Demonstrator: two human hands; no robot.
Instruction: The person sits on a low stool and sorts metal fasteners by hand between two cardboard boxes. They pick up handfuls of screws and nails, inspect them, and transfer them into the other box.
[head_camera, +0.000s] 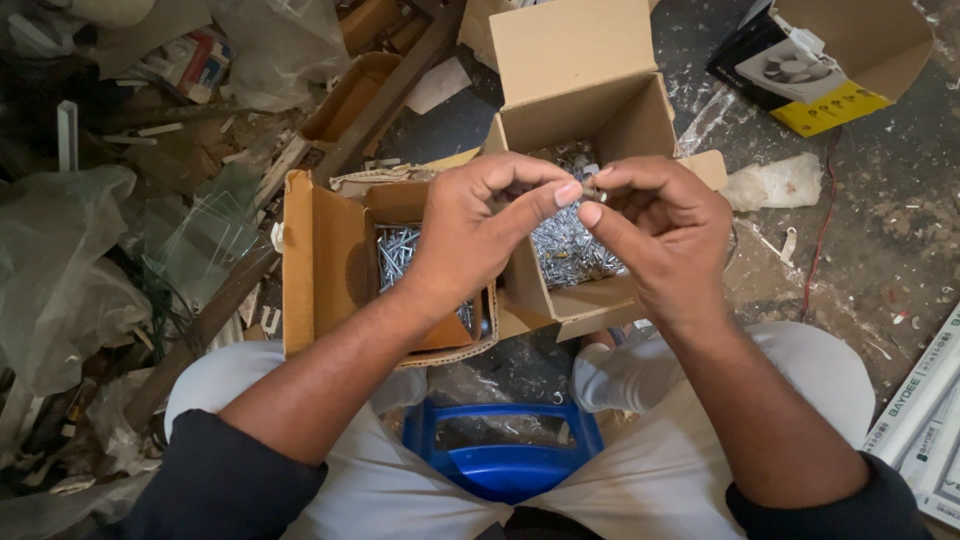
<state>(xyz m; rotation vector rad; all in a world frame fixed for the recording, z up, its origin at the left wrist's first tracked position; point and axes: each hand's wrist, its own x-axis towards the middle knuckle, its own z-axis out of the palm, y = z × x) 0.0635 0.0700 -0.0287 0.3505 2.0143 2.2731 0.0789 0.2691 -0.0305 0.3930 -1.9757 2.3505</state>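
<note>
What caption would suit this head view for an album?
Both hands, left hand and right hand, pinch a small metal piece above cardboard boxes of screws.

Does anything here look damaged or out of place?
Yes. The left box of screws has a torn, bent front wall near the left hand. Plastic bags and scraps litter the floor.

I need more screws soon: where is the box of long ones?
In the head view, the left cardboard box sits on the floor under the left hand, beside the other screw box.
</note>
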